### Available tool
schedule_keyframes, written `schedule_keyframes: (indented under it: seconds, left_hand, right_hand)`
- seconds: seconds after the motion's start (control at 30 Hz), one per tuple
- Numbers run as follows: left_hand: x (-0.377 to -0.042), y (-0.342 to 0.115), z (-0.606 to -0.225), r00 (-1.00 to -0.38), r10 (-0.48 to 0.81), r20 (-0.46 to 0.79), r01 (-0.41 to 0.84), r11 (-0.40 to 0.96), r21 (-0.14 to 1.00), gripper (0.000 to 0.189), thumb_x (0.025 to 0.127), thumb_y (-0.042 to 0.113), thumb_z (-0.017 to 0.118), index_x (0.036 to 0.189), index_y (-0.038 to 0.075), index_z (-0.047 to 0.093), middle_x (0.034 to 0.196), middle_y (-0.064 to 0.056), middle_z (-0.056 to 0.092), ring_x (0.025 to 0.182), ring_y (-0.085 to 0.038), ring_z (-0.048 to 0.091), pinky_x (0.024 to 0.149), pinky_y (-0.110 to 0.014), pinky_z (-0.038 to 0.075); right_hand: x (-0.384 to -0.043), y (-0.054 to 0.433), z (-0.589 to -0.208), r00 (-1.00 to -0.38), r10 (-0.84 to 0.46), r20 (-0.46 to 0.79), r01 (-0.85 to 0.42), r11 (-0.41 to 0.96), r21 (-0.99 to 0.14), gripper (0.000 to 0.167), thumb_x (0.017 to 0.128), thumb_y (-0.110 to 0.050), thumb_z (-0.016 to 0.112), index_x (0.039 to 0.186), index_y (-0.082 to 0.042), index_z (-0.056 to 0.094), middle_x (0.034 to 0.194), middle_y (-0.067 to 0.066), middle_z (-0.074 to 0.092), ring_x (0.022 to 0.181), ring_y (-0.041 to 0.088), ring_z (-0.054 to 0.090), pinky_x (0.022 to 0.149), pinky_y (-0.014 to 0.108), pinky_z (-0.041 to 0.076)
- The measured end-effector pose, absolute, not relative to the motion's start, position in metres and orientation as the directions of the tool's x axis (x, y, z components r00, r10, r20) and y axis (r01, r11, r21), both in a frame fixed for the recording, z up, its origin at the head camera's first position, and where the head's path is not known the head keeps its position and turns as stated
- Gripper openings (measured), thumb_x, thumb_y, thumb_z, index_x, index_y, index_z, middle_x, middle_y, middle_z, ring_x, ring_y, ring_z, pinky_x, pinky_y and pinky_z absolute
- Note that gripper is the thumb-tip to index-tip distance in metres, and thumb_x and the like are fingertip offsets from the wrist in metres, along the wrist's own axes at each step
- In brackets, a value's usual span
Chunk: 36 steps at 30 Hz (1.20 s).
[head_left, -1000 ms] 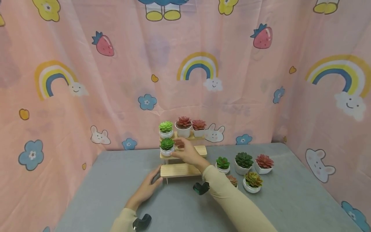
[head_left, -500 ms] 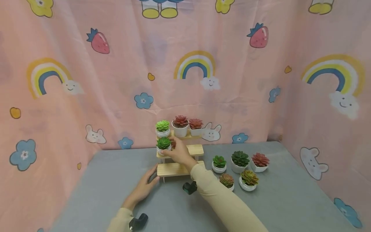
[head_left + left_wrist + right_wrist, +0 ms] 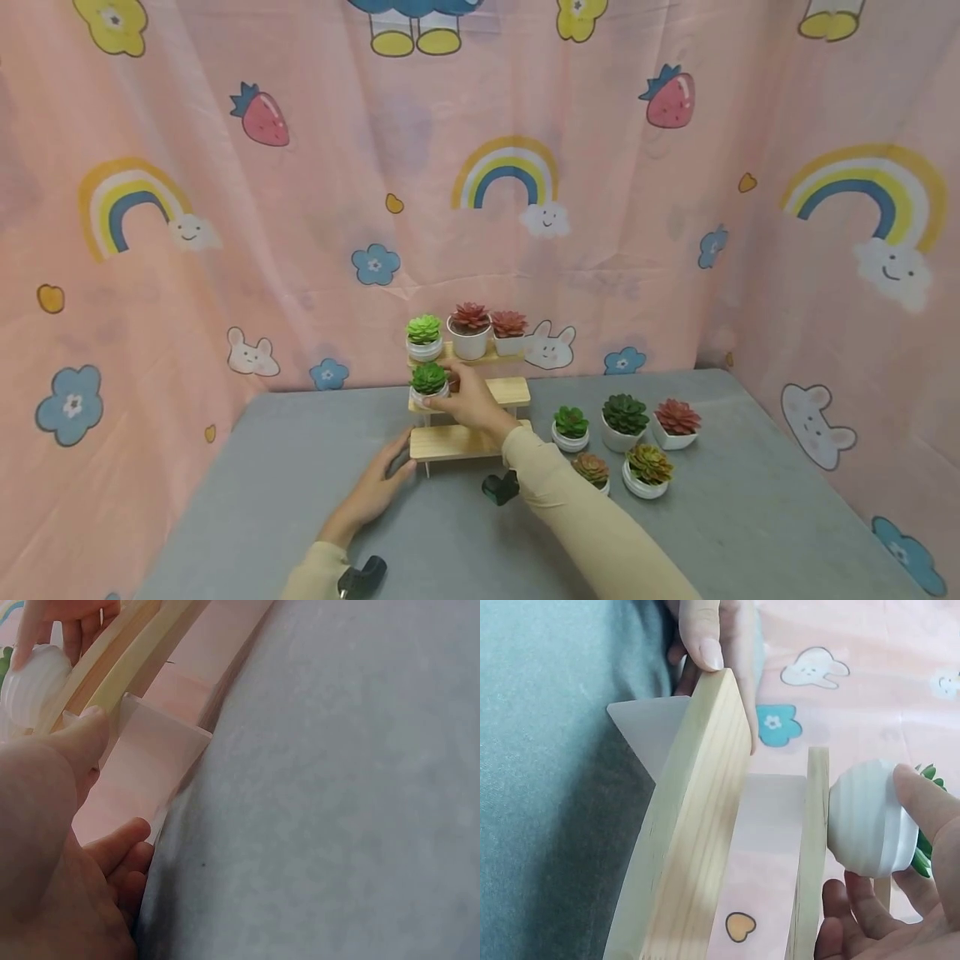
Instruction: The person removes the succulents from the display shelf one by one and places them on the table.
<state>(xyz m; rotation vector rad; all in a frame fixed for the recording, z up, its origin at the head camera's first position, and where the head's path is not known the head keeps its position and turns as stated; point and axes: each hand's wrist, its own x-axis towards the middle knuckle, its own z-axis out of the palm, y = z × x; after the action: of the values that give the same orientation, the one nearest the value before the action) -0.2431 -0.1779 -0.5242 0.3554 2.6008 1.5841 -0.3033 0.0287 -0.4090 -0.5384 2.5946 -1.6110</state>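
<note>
A small three-step wooden stand (image 3: 450,443) is on the grey table. My right hand (image 3: 474,402) pinches the white ribbed pot (image 3: 866,817) of a green succulent (image 3: 429,378) at the left end of the middle step. In the right wrist view the thumb lies on one side of the pot and fingers on another. My left hand (image 3: 372,483) holds the left end of the bottom step, its thumb on the front corner. The top step bears a light green succulent (image 3: 424,330) and two red ones, a round-potted succulent (image 3: 470,320) and a square-potted succulent (image 3: 510,327).
Right of the stand are several potted succulents: a green one (image 3: 571,422), a dark green one (image 3: 624,414), a red one (image 3: 677,417), a yellowish one (image 3: 649,464) and a brownish one (image 3: 591,470), partly behind my right sleeve. A pink patterned curtain (image 3: 315,225) hangs behind the table.
My right forearm has shifted slightly left, uncovering more of the brownish succulent, and its fingers sit closer round the pot. My left hand stays at the stand. The head view has shifted slightly.
</note>
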Motion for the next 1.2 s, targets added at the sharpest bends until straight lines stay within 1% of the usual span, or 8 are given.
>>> schedule_keyframes:
  seconds: [0.1,0.3,0.47,0.53,0.67,0.8,1.03,1.2]
  left_hand:
    - [-0.243,-0.178,-0.524,-0.971,0.236,0.051,0.153,0.441,0.884,0.062,0.105,0.031,0.055,0.16,0.02,0.031,0.166,-0.013,0.032,0.155,-0.041,0.022,0.123,-0.069,0.015]
    - [-0.243,-0.176,-0.525,-0.972,0.23,0.05,0.152,0.453,0.878,0.061,0.105,0.029,0.055,0.161,0.019,0.03,0.165,-0.013,0.032,0.155,-0.042,0.023,0.123,-0.069,0.015]
    - [-0.242,-0.175,-0.524,-0.972,0.23,0.048,0.151,0.451,0.88,0.061,0.105,0.03,0.055,0.161,0.02,0.031,0.166,-0.014,0.032,0.155,-0.043,0.022,0.123,-0.069,0.015]
    - [-0.242,-0.175,-0.524,-0.972,0.231,0.049,0.151,0.448,0.881,0.061,0.106,0.029,0.054,0.161,0.019,0.03,0.166,-0.013,0.031,0.155,-0.042,0.022,0.124,-0.068,0.015]
    - [-0.243,-0.177,-0.521,-0.97,0.235,0.059,0.162,0.446,0.88,0.061,0.106,0.03,0.054,0.161,0.017,0.03,0.166,-0.015,0.03,0.155,-0.043,0.022,0.124,-0.068,0.015]
    - [-0.244,-0.178,-0.521,-0.972,0.229,0.057,0.158,0.453,0.877,0.062,0.105,0.031,0.056,0.16,0.019,0.031,0.166,-0.015,0.032,0.155,-0.043,0.023,0.123,-0.068,0.016]
    - [-0.243,-0.177,-0.525,-0.971,0.224,0.079,0.175,0.449,0.876,0.061,0.105,0.027,0.056,0.16,0.017,0.032,0.165,-0.015,0.034,0.154,-0.043,0.025,0.124,-0.068,0.017]
    - [-0.243,-0.177,-0.525,-0.971,0.224,0.087,0.181,0.441,0.879,0.061,0.105,0.023,0.056,0.16,0.015,0.032,0.165,-0.015,0.034,0.154,-0.042,0.025,0.124,-0.067,0.017]
  right_hand:
    - [-0.302,0.031,-0.408,-0.936,-0.323,0.138,-0.262,0.381,-0.887,0.057,0.088,-0.015,0.08,0.138,-0.006,0.055,0.128,0.018,0.064,0.104,0.024,0.063,0.084,0.031,0.055]
    - [-0.3,0.037,-0.408,-0.937,-0.332,0.105,-0.235,0.381,-0.894,0.057,0.088,-0.016,0.08,0.138,-0.01,0.054,0.138,0.016,0.059,0.11,0.027,0.065,0.086,0.034,0.059]
    - [-0.295,0.043,-0.404,-0.94,-0.327,0.095,-0.221,0.373,-0.901,0.057,0.087,-0.017,0.081,0.138,-0.011,0.055,0.136,0.012,0.06,0.104,0.024,0.062,0.084,0.032,0.056]
    - [-0.292,0.044,-0.402,-0.938,-0.329,0.105,-0.227,0.357,-0.906,0.057,0.087,-0.016,0.081,0.138,-0.01,0.056,0.136,0.012,0.06,0.105,0.025,0.062,0.086,0.033,0.056]
    - [-0.285,0.048,-0.399,-0.932,-0.338,0.134,-0.253,0.34,-0.906,0.058,0.086,-0.016,0.082,0.137,-0.007,0.056,0.135,0.014,0.06,0.108,0.028,0.063,0.092,0.038,0.057]
    - [-0.279,0.056,-0.398,-0.918,-0.364,0.161,-0.291,0.34,-0.894,0.059,0.086,-0.015,0.081,0.138,-0.006,0.056,0.137,0.015,0.06,0.112,0.029,0.062,0.095,0.041,0.056]
    - [-0.268,0.07,-0.395,-0.893,-0.409,0.188,-0.343,0.348,-0.873,0.061,0.087,-0.018,0.081,0.141,-0.007,0.053,0.138,0.014,0.058,0.11,0.027,0.062,0.092,0.039,0.058]
    - [-0.26,0.079,-0.39,-0.868,-0.443,0.224,-0.391,0.33,-0.859,0.06,0.087,-0.014,0.08,0.141,-0.008,0.053,0.134,0.013,0.06,0.108,0.028,0.063,0.088,0.036,0.059]
